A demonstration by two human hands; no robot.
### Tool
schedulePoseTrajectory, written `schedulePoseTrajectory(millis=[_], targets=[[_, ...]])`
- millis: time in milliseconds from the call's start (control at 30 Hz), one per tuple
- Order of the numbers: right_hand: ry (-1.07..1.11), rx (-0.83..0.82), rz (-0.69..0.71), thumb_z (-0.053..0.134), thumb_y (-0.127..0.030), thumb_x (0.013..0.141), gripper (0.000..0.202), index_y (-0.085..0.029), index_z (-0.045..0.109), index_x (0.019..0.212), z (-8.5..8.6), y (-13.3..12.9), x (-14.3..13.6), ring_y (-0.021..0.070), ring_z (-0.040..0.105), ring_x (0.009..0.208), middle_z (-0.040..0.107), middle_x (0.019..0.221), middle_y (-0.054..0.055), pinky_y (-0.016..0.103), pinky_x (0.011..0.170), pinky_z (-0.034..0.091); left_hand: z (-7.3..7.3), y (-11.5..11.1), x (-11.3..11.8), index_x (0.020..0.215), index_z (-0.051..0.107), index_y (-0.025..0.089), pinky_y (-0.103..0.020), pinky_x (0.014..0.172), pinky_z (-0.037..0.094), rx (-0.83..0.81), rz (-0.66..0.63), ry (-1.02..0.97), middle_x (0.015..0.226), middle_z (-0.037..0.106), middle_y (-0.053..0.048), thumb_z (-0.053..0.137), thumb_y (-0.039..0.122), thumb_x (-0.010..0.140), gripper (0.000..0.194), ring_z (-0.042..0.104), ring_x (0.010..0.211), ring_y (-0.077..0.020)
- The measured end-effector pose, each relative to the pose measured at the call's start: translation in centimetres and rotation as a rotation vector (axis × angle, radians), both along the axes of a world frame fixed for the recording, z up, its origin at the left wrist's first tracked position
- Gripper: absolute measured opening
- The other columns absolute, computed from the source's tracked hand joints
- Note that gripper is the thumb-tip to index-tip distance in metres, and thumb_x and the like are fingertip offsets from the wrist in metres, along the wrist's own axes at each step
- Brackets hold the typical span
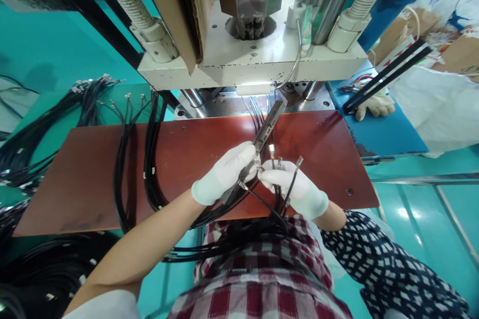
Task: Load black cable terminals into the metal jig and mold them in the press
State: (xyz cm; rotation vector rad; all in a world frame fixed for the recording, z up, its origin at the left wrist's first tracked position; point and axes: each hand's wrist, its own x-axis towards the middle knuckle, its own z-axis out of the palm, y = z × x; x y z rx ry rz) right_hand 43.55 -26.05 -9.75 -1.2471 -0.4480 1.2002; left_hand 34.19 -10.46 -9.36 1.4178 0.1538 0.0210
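My left hand (231,169), in a white glove, grips a long dark metal bar (264,132) that slants up toward the press. My right hand (294,187), gloved too, has its fingers closed on black cables (294,179) whose metal ends stick up. Its fingertips pinch a small cable end at the bar, beside my left fingers. Another cable end (243,186) rests at the lower part of the bar. Thin pale wires (256,109) run from the press toward the bar. The cables hang over the front edge of the board across my lap.
A reddish-brown board (202,142) lies under my hands. Behind it stands a white press (220,72) with metal posts. Black cable bundles (149,159) lie on the left. On the right are a blue surface (396,134) and a work glove (375,104).
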Motion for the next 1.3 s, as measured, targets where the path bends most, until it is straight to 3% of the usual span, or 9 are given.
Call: schedulePoseTrajectory(millis=[67,133,300,567,800,900,1000,1133,1300], targets=[[-0.107,0.012,-0.075,0.073,-0.031,0.073,0.019,-0.015,0.063,0.071,0.5,0.4,-0.5,0.0113,0.052,0.066,0.060,0.069,0.001,0.025,0.065,0.044,0.1,-0.1,0.0,0.081,0.048,0.017,-0.024,0.053,0.032,0.012,0.005,-0.001,0.064,0.044,0.003,0.042,0.052,0.099,0.040,0.037,0.054,-0.0086],[-0.148,0.031,-0.101,0.075,-0.029,0.072,0.017,-0.015,0.064,0.074,0.7,0.7,-0.8,0.0153,0.059,0.076,0.066,0.078,0.003,0.030,0.078,0.049,0.3,-0.1,0.0,0.080,0.047,0.017,-0.024,0.053,0.032,0.012,0.020,0.009,0.064,0.043,0.004,0.042,0.053,0.098,0.041,0.036,0.054,-0.0088],[-0.134,0.068,-0.070,0.076,-0.032,0.074,0.019,-0.014,0.070,0.079,0.3,1.0,-1.1,0.0175,0.062,0.086,0.069,0.090,0.006,0.033,0.088,0.050,0.2,0.1,0.1,0.078,0.048,0.017,-0.025,0.057,0.036,0.051,0.070,0.017,0.068,0.046,0.002,0.041,0.053,0.099,0.043,0.038,0.059,-0.0096],[-0.233,0.030,-0.037,0.074,-0.036,0.071,0.026,-0.014,0.062,0.065,1.3,1.4,-1.0,0.0149,0.056,0.073,0.063,0.075,0.003,0.029,0.074,0.047,1.0,-0.2,-0.1,0.079,0.045,0.017,-0.026,0.061,0.036,0.131,0.068,0.041,0.076,0.046,0.001,0.043,0.052,0.098,0.040,0.041,0.066,-0.0111],[-0.271,-0.090,0.022,0.071,-0.026,0.071,0.017,-0.014,0.059,0.070,1.1,1.8,-1.0,0.0121,0.049,0.067,0.057,0.068,-0.001,0.026,0.065,0.041,0.9,-0.8,0.0,0.077,0.039,0.020,-0.029,0.066,0.034,0.491,0.115,0.069,0.073,0.042,0.002,0.041,0.044,0.100,0.034,0.039,0.068,-0.0123],[-0.207,-0.031,-0.003,0.073,-0.028,0.073,0.019,-0.014,0.059,0.073,0.8,1.9,-1.1,0.0130,0.053,0.070,0.059,0.072,-0.001,0.027,0.070,0.044,0.6,-0.7,0.1,0.079,0.040,0.020,-0.029,0.068,0.035,0.545,0.135,0.078,0.075,0.044,0.002,0.041,0.043,0.101,0.032,0.041,0.069,-0.0126],[-0.160,0.058,-0.039,0.075,-0.033,0.075,0.023,-0.015,0.062,0.079,0.3,1.7,-1.1,0.0159,0.059,0.079,0.064,0.080,0.002,0.029,0.079,0.049,0.6,-0.6,0.1,0.078,0.040,0.019,-0.028,0.066,0.036,0.489,0.163,0.066,0.073,0.042,0.003,0.040,0.046,0.101,0.035,0.039,0.067,-0.0120],[-0.185,0.039,-0.127,0.078,-0.033,0.075,0.026,-0.016,0.064,0.087,-0.3,0.6,-0.9,0.0155,0.062,0.082,0.068,0.087,0.003,0.030,0.081,0.050,0.8,-0.2,0.0,0.076,0.041,0.018,-0.026,0.060,0.036,0.328,0.121,0.028,0.071,0.043,0.003,0.040,0.049,0.101,0.039,0.039,0.063,-0.0101],[-0.230,0.057,-0.155,0.067,-0.034,0.087,0.018,-0.016,0.068,0.092,0.5,-0.6,-0.7,0.0147,0.060,0.082,0.067,0.084,0.003,0.029,0.082,0.048,0.8,0.4,-0.2,0.080,0.046,0.017,-0.024,0.053,0.037,0.144,0.061,0.021,0.067,0.047,0.002,0.039,0.050,0.101,0.039,0.042,0.056,-0.0083]])
